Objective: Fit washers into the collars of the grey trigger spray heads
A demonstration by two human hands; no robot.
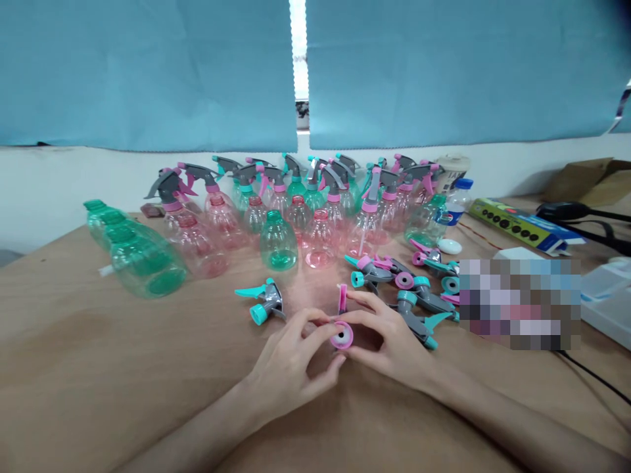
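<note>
Between my two hands is a pink and grey spray trigger head (341, 336), its round collar turned toward me with a white disc and dark hole inside. My left hand (298, 358) grips the collar from the left with thumb and fingers. From the right, my right hand (387, 338) pinches the same head; its pink lever points away from me. A teal and grey trigger head (267, 303) lies just beyond my left hand. Several loose trigger heads (428, 297) are heaped beyond and right of my right hand. Open pink bottles (320, 240) and a green bottle (279, 241) stand farther back.
Rows of pink and green bottles, many with trigger heads fitted, fill the table's back. Green bottles (142, 256) stand at the left. A water bottle (453, 203), a long box (522, 226), a white cap (449, 246) and a black cable (596, 376) are at the right.
</note>
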